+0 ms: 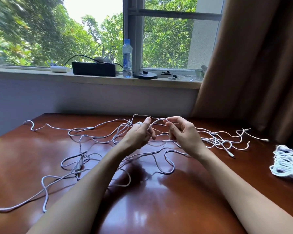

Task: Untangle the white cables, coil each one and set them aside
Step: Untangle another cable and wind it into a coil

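**White cables, partly sorted.** The white cables (159, 142) are lying in a loose tangle across the middle of the frame. They are sprawling over the tabletop (176, 208) from the left edge almost to the right, with many strands crossing one another. One strand (156, 121) is arching clear of the tangle at centre, between the two hands. The left hand (139, 134) is holding it in a clenched grip, thumb raised, and a few turns seem to be winding round its fingers. The right hand (184, 134) is pinching the same strand at its fingertips, the grip otherwise curling loosely. A coiled bundle (287, 164) is resting at the right edge of the frame, well apart from the tangle. Part of the task is therefore looking done, while most of the cable is waiting.

Judging from its drape, the cable is behaving as light, thin and limp. It is likely to follow any pull without resistance, yet its crossings may be tightening into knots if tugged. Taking hold near a free end, such as the small plug (232, 155) at centre right, is looking safer than hauling on a mid-length. That end can then be fed back through the loops.

Across the upper half, a windowsill (176, 83) is carrying a black box (94, 69) and a water bottle (127, 58). A brown curtain (252, 65) is hanging at upper right.
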Action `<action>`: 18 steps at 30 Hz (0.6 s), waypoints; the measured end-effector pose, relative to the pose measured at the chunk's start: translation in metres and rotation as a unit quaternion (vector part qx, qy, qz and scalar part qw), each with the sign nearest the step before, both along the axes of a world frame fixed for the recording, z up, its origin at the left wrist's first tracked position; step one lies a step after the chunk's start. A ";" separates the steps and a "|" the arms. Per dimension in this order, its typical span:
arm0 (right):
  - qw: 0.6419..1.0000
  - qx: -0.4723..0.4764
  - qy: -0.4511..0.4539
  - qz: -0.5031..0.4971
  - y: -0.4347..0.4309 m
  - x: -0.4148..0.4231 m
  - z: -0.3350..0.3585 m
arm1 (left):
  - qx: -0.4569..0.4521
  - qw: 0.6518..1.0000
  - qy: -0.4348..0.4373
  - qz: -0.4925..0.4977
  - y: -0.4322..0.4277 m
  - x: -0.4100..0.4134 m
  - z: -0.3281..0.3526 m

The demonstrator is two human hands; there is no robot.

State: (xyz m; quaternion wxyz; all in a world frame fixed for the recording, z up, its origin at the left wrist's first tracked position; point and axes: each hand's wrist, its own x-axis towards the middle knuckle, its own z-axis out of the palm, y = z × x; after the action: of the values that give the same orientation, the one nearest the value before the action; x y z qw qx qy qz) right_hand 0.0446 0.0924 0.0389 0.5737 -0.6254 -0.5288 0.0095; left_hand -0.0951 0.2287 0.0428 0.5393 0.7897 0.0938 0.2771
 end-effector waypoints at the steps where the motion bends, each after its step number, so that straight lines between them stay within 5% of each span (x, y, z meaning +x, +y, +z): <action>1: 1.000 0.004 0.017 0.006 0.000 -0.001 0.001 | 0.004 1.000 0.008 -0.012 0.000 -0.003 0.000; 8: 0.998 0.051 0.022 -0.024 -0.001 -0.002 0.005 | 0.204 0.975 0.082 0.044 0.007 0.001 -0.014; 12: 0.997 0.049 0.062 0.026 -0.002 -0.002 0.009 | 0.031 0.999 0.030 -0.026 0.006 0.000 -0.010; 18: 0.972 0.050 0.171 0.151 -0.004 -0.003 0.013 | -0.165 0.980 0.049 -0.103 0.006 0.000 -0.006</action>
State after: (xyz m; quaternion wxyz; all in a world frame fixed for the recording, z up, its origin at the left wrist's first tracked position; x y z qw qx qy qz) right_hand 0.0415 0.0881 0.0518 0.6782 -0.4980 -0.5111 0.1756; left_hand -0.0953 0.2344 0.0370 0.6826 0.7079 0.0830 0.1617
